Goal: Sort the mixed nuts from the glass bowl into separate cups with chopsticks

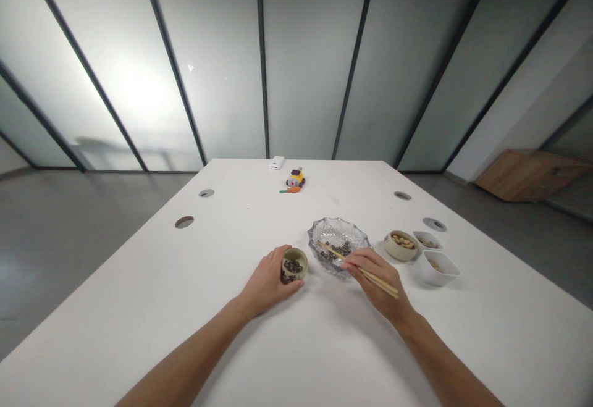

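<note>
White table [222, 240], cup [300, 257] between our left [273, 277] fingers, chopsticks [380, 282] pinched in our right [377, 280], tips over bowl [319, 234] beyond.

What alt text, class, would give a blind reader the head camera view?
Left hand holds a small cup of dark pieces; right hand holds chopsticks over a clear bowl of similar pieces. Three small bowls sit at right on the white table.

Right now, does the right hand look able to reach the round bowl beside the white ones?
Probably yes: the round bowl sits just beyond the right hand, with only table between, though it holds chopsticks.
</note>
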Available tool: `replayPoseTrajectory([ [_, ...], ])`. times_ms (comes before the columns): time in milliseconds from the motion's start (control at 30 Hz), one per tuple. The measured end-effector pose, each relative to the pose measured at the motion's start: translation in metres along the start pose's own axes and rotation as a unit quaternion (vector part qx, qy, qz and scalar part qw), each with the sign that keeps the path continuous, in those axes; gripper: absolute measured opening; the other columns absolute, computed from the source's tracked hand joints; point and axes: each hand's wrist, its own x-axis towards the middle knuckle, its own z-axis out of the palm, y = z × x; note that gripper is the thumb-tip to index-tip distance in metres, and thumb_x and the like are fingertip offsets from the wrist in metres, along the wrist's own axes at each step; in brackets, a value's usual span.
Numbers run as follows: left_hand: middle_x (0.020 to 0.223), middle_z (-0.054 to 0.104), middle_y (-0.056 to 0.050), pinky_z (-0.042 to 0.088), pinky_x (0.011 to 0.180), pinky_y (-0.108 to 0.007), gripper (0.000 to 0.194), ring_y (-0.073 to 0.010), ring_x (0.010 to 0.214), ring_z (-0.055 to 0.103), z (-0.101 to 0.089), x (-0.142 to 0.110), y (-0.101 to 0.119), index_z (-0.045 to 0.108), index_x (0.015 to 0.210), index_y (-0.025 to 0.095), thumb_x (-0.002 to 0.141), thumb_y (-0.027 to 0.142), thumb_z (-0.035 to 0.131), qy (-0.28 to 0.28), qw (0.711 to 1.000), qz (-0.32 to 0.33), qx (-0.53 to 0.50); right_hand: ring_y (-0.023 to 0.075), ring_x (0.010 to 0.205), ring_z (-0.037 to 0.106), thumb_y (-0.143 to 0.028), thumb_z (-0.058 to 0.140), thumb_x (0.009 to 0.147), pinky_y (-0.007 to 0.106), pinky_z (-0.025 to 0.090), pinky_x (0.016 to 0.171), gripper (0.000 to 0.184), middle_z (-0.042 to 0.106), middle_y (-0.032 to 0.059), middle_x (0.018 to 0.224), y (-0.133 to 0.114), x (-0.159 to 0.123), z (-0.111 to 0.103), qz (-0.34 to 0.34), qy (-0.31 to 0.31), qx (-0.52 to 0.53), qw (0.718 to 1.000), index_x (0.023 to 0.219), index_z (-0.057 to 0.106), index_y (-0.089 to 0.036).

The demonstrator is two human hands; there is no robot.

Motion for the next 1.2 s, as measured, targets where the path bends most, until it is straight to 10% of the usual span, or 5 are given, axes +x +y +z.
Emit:
replayPoseTrajectory([
  [633,0.142,0.068,-0.014,0.05,0.115,-0.053,0.069,-0.0363,0.131,0.066,-0.001,0.0,0.002,0.055,0.146,0.025,0.083,0.032,0.084,0.001,1.0,-0.005,0.0,0.0208,0.08,0.073,-0.043,0.063,0.108,0.034,0.059,0.075,0.032,0.079,0.0043,0.084,-0.006,0.007,-0.011,0.099,0.14,-0.032,0.985,0.088,0.08,-0.025],
  [1200,0.144,0.067,-0.014,0.049,0.116,-0.055,0.068,-0.037,0.133,0.064,-0.002,0.0,0.002,0.054,0.146,0.025,0.085,0.033,0.082,-0.004,1.0,-0.001,0.0,0.0226,0.081,0.074,-0.038,0.069,0.104,0.037,0.063,0.079,0.017,0.078,0.0049,0.089,-0.005,0.0,-0.004,0.068,0.05,-0.045,0.995,0.094,0.075,-0.026],
])
